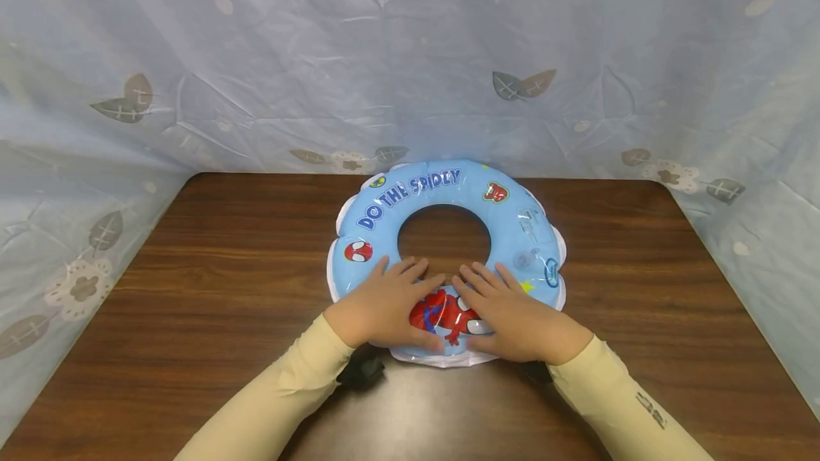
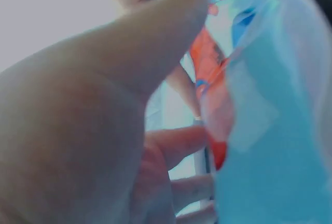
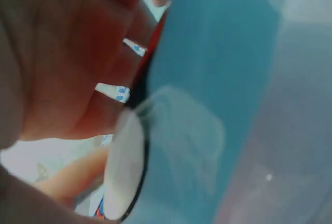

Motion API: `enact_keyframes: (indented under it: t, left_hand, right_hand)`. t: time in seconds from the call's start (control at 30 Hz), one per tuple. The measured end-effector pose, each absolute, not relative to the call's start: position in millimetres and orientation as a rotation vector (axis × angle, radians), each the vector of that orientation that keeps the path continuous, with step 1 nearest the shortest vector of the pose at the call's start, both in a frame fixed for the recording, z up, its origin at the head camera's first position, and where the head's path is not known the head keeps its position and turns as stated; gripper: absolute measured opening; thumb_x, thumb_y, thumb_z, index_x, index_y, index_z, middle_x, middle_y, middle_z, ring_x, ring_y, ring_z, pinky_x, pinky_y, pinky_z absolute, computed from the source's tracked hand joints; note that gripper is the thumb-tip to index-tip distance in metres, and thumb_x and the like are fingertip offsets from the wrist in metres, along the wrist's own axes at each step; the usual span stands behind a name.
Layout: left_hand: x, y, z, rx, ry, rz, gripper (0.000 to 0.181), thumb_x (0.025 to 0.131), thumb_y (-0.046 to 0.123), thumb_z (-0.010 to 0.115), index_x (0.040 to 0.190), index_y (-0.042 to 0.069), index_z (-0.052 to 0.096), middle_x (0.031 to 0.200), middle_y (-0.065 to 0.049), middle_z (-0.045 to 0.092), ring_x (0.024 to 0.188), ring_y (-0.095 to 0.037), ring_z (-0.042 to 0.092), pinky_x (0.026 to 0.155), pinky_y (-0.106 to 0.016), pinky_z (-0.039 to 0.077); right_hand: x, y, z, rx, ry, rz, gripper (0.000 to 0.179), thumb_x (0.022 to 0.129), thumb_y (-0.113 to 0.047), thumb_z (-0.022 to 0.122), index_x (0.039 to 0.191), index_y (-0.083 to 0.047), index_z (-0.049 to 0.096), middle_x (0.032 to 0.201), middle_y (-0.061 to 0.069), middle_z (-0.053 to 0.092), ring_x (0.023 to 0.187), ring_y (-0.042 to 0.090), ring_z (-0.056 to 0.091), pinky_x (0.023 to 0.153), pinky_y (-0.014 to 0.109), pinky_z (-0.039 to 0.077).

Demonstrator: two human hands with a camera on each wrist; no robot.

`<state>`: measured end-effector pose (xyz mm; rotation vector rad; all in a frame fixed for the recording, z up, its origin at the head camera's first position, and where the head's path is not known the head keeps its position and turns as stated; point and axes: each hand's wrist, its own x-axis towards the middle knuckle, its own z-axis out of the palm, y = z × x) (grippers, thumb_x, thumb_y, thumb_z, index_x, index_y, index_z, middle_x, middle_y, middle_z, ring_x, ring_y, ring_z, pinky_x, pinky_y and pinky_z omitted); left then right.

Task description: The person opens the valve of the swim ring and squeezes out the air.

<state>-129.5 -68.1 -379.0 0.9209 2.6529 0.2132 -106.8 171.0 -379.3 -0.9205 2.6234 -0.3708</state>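
An inflated light-blue swim ring (image 1: 512,208) with "DO THE SPIDEY" lettering, red cartoon figures and a white scalloped edge lies flat at the middle of the table. On its near left part rests my left hand (image 1: 391,304), fingers spread and pointing toward the hole. My right hand (image 1: 512,315) lies on the near right part, its fingers stretched the same way. Between the two hands shows a red cartoon figure (image 1: 442,311). In the left wrist view the fingers (image 2: 184,143) reach against the blue vinyl. The right wrist view shows the palm (image 3: 78,53) close over the ring.
The brown wood-grain table (image 1: 192,290) extends on both sides of the ring. A pale curtain (image 1: 435,55) with leaf and flower prints hangs behind the table and along its sides. Dark wrist devices (image 1: 361,370) sit under the cream sleeves (image 1: 275,390).
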Motion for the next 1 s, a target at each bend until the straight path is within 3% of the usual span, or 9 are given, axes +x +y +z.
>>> enact_keyframes:
  t: [0.27,0.67,1.0]
  left_hand:
    - [-133,-70,-381,0.847,2.68,0.155,0.089,0.084,0.063,0.075,0.158,0.024,0.045,0.167,-0.014,0.033,0.156,-0.038,0.023,0.123,-0.065,0.01]
    - [-128,-62,-391,0.818,2.727,0.016,0.098,0.079,0.069,0.076,0.159,0.023,0.043,0.166,-0.015,0.035,0.155,-0.04,0.023,0.123,-0.067,0.009]
    - [-126,-59,-392,0.822,2.743,-0.01,0.1,0.079,0.07,0.076,0.16,0.022,0.042,0.166,-0.016,0.035,0.155,-0.04,0.023,0.123,-0.067,0.009]
  right_hand:
    - [-106,164,-382,-0.926,2.6,-0.425,0.071,0.105,-0.042,0.055,0.159,-0.001,0.035,0.166,0.02,0.032,0.155,0.043,0.021,0.124,0.064,0.011]
    - [-107,161,-394,-0.926,2.625,-0.336,0.068,0.101,-0.038,0.062,0.157,-0.003,0.042,0.166,0.02,0.032,0.154,0.044,0.025,0.124,0.064,0.014]
    - [-106,160,-397,-0.923,2.615,-0.297,0.073,0.102,-0.039,0.061,0.16,-0.002,0.035,0.169,0.019,0.025,0.156,0.042,0.019,0.124,0.063,0.01]
